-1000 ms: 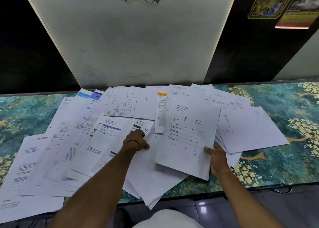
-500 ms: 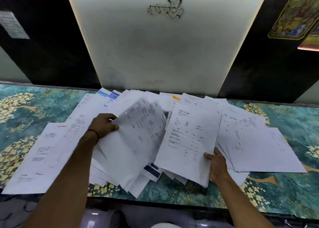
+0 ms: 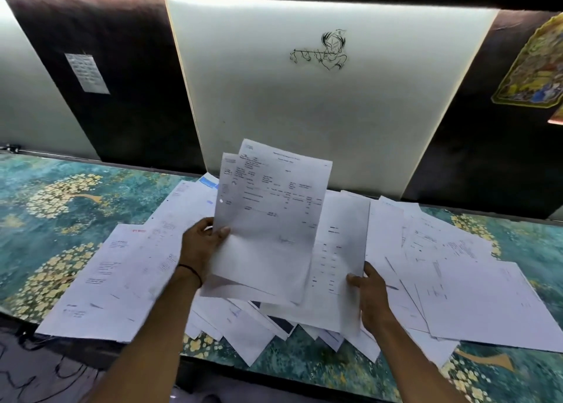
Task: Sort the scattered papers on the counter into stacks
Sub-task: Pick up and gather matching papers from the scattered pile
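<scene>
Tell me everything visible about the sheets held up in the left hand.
The raised sheets are thin white paper, at least two, one offset behind the other, printed with black table-like text too blurred to read. They stand tilted above the scattered pile, top edges toward the wall. The left hand pinches their left edge, thumb on the front. Their right side overlaps the lower sheet that the right hand grips.
</scene>
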